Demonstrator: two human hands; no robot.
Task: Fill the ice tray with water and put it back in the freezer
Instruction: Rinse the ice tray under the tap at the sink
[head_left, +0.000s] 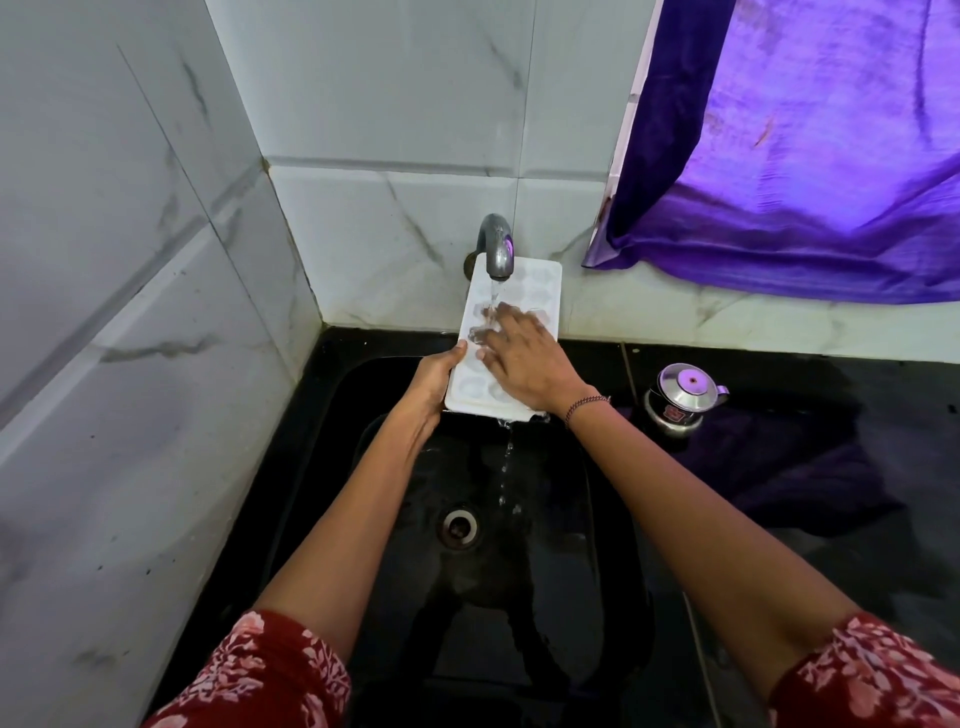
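A: What fills the bottom of the view?
B: A black sink (613, 519), its drain (459, 527) near the middle, set in a dark counter below white tiles (395, 104). A purple curtain (810, 156) hangs at the upper right.

A: And the tray?
B: The white tray (540, 291) is held over the sink, its far end under the tap (497, 248) — water runs onto it and spills off the near edge into the sink.

A: The hands?
B: The left hand (434, 382) clasps the tray's left edge, thumb on top. The right hand (524, 364) lies flat on the tray, fingers spread over the cups.

A: Anything smaller?
B: A steel pot (680, 397) on the counter to the right — and a bracelet (586, 405) on the right wrist.
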